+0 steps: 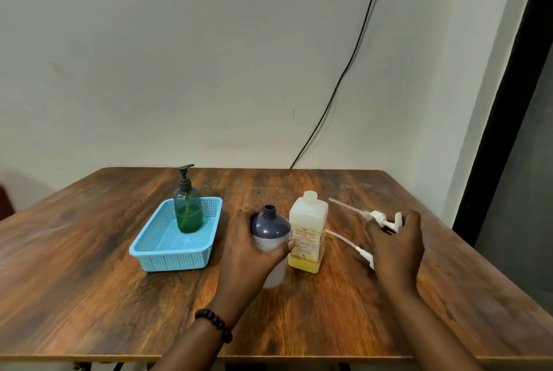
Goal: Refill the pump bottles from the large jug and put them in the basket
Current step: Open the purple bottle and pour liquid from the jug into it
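Wooden table (pixel 89 296) carries everything. Landmark: yellow jug (pixel 306 233), upright near table centre, cap off, mouth open, a low layer of yellow liquid at the bottom, printed label facing the camera.

Just left of the jug, touching or nearly so, stands a purple bottle (pixel 270 228), upright, pump removed, neck open. Left hand (pixel 248 251) is wrapped around this bottle from the left side, fingers closed on its body, thumb tip showing at the jug side. Black bead bracelet (pixel 214 324) on that wrist.

Right of the jug, right hand (pixel 396 246) is raised above the table, fingers closed on a white pump head (pixel 386 221); its thin tube points up and left toward the jug top, blurred. A second white pump (pixel 348 243) lies on the table just right of the jug, its tube end near the jug base, its head partly hidden behind the right hand.

Farther left of the jug, well apart, a blue basket (pixel 167 248) sits on the table. Inside it, at the far end, a green bottle (pixel 188 209) stands upright with a dark pump fitted, partly filled with green liquid.

Black cable (pixel 344 74) runs down the wall behind the jug.
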